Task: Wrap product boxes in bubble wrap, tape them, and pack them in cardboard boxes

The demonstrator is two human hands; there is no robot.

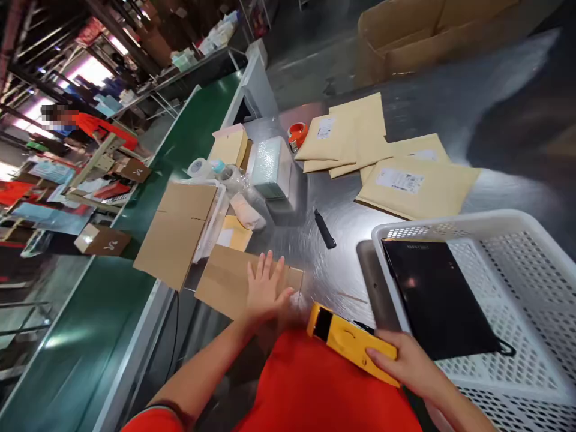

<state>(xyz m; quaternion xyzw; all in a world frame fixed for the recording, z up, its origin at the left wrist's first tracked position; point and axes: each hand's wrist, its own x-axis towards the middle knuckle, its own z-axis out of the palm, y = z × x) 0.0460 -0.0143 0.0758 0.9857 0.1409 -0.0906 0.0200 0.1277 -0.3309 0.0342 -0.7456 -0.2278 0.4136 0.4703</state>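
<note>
My left hand (266, 288) lies flat with fingers spread on a piece of folded brown cardboard (224, 277) at the table's near edge. In my right hand (407, 360) is a yellow oblong object (353, 343) with a black panel at one end; I cannot make out its exact kind. My fingers close around its right end, in front of my red top. Beyond both hands, a black utility knife (324, 229) rests on the metal table (297, 240).
Several labelled padded envelopes (400, 183) lie at the back right, beside an orange tape roll (297, 135). A white perforated basket (508, 264) holding a black pouch (438, 294) stands right. Left are a cardboard sheet (177, 231) and a green conveyor (121, 312) carrying a box (102, 240).
</note>
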